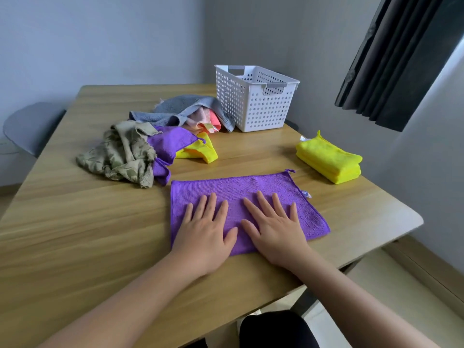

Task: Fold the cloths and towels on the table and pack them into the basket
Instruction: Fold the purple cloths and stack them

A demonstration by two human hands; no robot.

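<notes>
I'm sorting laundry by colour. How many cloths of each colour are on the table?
Purple: 2, flat purple cloth and crumpled purple cloth
Yellow: 2, folded yellow cloth and loose yellow cloth
Grey: 1, grey towel
Olive: 1, olive patterned cloth
Pink: 1, pink bunch, possibly more pieces inside
Total: 7, at least

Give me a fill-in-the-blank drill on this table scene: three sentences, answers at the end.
1. The cloth under the left hand and right hand is ____ in colour.
2. The folded stack at the right is ____ in colour.
3. The grey towel lies to the ____ of the basket.

Missing words: purple; yellow; left.
</notes>
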